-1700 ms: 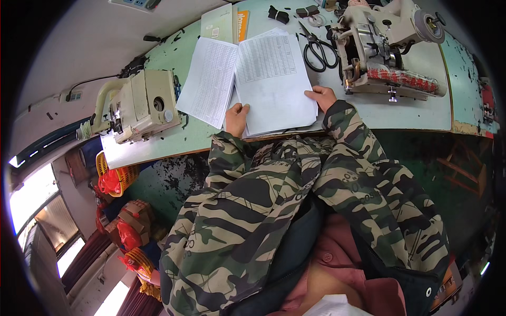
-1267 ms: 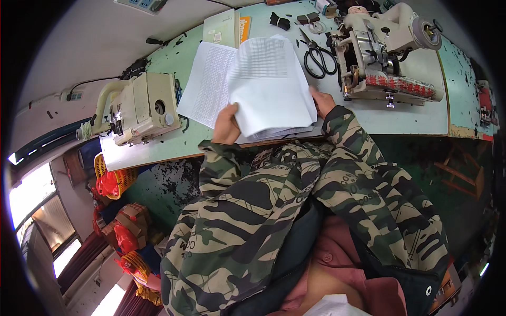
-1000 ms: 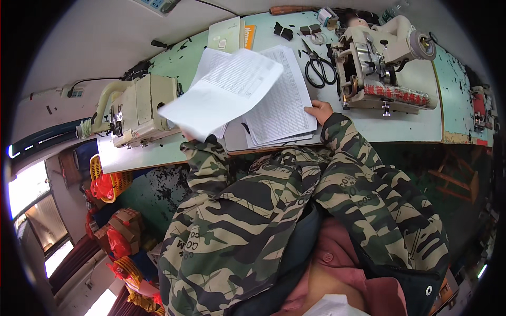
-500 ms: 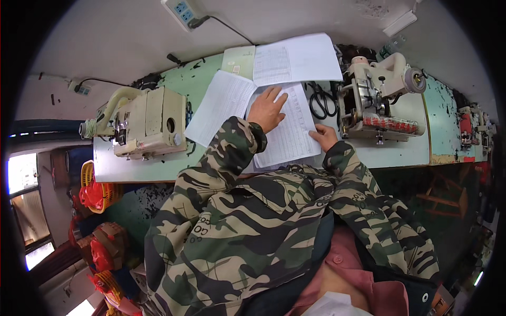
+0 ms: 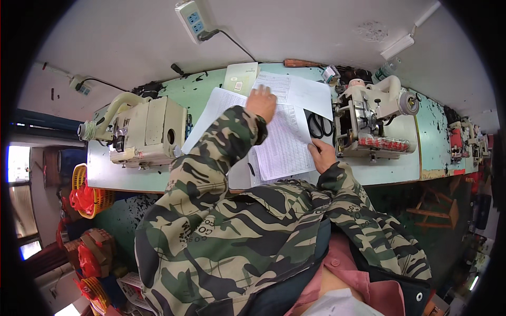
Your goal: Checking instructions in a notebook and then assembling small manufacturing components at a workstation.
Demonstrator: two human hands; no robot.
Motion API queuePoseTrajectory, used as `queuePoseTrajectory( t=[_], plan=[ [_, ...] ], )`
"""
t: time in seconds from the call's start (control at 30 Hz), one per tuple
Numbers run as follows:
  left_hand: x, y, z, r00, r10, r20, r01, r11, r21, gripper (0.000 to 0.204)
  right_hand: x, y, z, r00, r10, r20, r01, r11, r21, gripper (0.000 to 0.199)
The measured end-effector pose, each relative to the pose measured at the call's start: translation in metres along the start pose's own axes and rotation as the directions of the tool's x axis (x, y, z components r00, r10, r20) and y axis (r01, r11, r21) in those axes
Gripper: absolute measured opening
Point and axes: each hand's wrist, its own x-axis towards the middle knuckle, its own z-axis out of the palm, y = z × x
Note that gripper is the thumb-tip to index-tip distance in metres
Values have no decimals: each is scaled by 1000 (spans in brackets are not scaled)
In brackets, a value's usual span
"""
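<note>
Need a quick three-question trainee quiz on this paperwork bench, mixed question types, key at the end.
1. True or false: the left hand lies flat on the printed sheets.
2. Which thing lies between the sheets and the right-side sewing machine? A) black scissors B) a red mug C) a hammer
3. Fill in: the right hand rests at the sheets' ____ edge.

Key: 1 true; 2 A, the black scissors; 3 right.
</note>
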Motion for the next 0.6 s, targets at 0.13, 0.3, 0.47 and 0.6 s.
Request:
queuePoseTrajectory(
  t=[0.13, 0.3, 0.47, 0.6],
  plan=[
    [-16, -6, -12, 996, -85, -42, 80, 992, -95, 58, -2, -11, -3, 999, -16, -49, 21, 995, 100, 21],
    [-13, 15, -14, 979, -47, -200, 22, 992, -128, 45, -7, -24, -2, 981, -191, -44, 190, 982, -11, 19],
    [6, 12, -24, 908, -86, -410, -35, 960, -279, 25, -10, -30, -3, 960, -275, -59, 275, 961, -13, 18],
    [1, 2, -41, 823, -273, -498, 90, 928, -360, 10, -9, -28, -4, 969, -224, -100, 227, 974, 13, 17]
  ],
)
